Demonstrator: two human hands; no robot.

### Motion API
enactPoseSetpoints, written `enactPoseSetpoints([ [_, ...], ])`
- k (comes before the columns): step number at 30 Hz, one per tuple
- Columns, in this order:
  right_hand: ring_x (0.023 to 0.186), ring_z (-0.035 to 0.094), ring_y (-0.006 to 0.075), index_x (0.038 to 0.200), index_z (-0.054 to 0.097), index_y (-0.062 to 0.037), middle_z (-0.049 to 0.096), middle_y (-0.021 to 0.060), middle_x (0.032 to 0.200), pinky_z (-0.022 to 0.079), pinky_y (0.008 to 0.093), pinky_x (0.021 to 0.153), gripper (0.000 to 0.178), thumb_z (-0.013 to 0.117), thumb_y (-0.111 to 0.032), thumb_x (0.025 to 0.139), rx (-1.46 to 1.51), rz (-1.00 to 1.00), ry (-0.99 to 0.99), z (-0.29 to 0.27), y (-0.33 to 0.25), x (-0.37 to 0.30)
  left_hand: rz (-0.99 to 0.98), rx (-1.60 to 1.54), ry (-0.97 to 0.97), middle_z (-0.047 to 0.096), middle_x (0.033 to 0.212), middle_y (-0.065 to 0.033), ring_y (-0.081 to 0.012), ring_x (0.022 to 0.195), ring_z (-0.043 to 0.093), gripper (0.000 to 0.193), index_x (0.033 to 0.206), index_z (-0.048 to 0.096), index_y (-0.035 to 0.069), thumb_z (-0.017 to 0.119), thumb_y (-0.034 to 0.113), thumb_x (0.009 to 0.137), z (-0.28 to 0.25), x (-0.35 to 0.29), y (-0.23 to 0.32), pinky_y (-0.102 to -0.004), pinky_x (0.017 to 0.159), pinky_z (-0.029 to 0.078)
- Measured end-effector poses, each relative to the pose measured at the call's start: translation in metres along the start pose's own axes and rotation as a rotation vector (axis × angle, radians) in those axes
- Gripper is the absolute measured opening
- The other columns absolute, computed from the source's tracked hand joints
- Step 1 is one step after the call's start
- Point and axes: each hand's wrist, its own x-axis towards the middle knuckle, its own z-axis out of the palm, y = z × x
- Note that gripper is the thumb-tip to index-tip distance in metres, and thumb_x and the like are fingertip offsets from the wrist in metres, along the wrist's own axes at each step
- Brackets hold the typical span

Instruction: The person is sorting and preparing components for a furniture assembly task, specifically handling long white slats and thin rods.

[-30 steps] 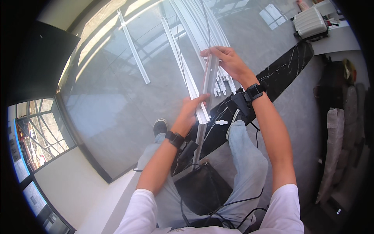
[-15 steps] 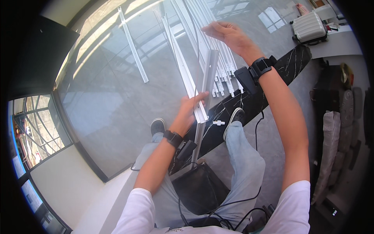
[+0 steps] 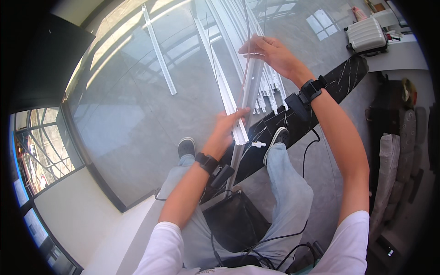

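White plastic, a long channel strip, stands nearly upright between both hands out over the grey tiled floor; the left hand wraps its fingers round the lower end, thumb up along the edge, while the right hand pinches the top end between thumb and fingertips, arm stretched well forward; a thin reddish wire or cord seems to run along the strip's left edge, though it is too fine to be sure; so the step in hand looks like lining up or threading this one strip, held clear of the rest; more white strips lie in a fan on the floor beyond, with one stray length well apart to the left; a black marbled board slants under the right forearm, and a small white clip lies just beside the right shoe; the next move, I judge, calls for a steady lower grip and a careful slide of the upper pinch, keeping the strip straight so it does not bow.
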Motion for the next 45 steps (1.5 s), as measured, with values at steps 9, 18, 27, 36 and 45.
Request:
enactPoseSetpoints([
  [9, 0.1, 0.068, 0.0219, 0.078, 0.05, -0.0105, 0.071, 0.0099, 0.088, 0.048, 0.0351, 0.101, 0.039, 0.045, -0.039, 0.104, 0.011, -0.116, -0.026, -0.006, -0.008, 0.02, 0.018, 0.0, 0.029, 0.055, 0.066, 0.0014, -0.0075, 0.054, 0.054, 0.02, 0.087, 0.06, 0.004, 0.079, 0.007, 0.079, -0.003, 0.001, 0.002, -0.021, 0.05, 0.047],
  [18, 0.066, 0.056, 0.0194, 0.084, 0.051, -0.0081, 0.05, 0.003, 0.067, 0.054, 0.0385, 0.078, 0.025, 0.047, -0.023, 0.103, 0.494, -0.316, 0.354, -0.145, -0.094, 0.121, 0.012, -0.008, -0.022, 0.056, 0.065, 0.0007, -0.0077, 0.053, 0.055, 0.02, 0.087, 0.06, 0.003, 0.078, 0.007, 0.08, 0.009, 0.004, 0.001, -0.022, 0.05, 0.047],
  [27, 0.059, 0.035, 0.0108, 0.081, 0.051, -0.006, 0.035, -0.0023, 0.066, 0.039, 0.0279, 0.059, 0.041, 0.044, -0.038, 0.105, 0.362, -0.062, 0.213, 0.011, -0.007, 0.02, 0.007, 0.016, 0.002, 0.056, 0.065, 0.0006, -0.0076, 0.052, 0.055, 0.021, 0.089, 0.061, 0.002, 0.079, 0.009, 0.08, 0.005, 0.001, 0.003, -0.0219, 0.047, 0.046],
  [36, 0.052, 0.031, 0.009, 0.078, 0.044, -0.0114, 0.03, -0.0048, 0.062, 0.029, 0.0261, 0.049, 0.031, 0.048, -0.028, 0.103, 0.171, -0.313, 0.382, -0.049, -0.066, 0.104, 0.009, 0.004, 0.013, 0.057, 0.064, 0.0009, -0.0071, 0.052, 0.055, 0.024, 0.092, 0.061, 0.002, 0.08, 0.011, 0.08, 0.011, -0.002, 0.008, -0.021, 0.046, 0.045],
  [45, 0.043, 0.028, 0.0093, 0.076, 0.043, -0.0131, 0.03, -0.0038, 0.058, 0.025, 0.0268, 0.039, 0.035, 0.042, -0.032, 0.105, 0.475, -0.208, 0.459, -0.056, -0.081, 0.108, 0.016, 0.001, 0.042, 0.057, 0.066, 0.0012, -0.0073, 0.052, 0.056, 0.024, 0.09, 0.06, 0.002, 0.081, 0.008, 0.078, -0.001, 0.006, 0.001, -0.0211, 0.047, 0.047],
])
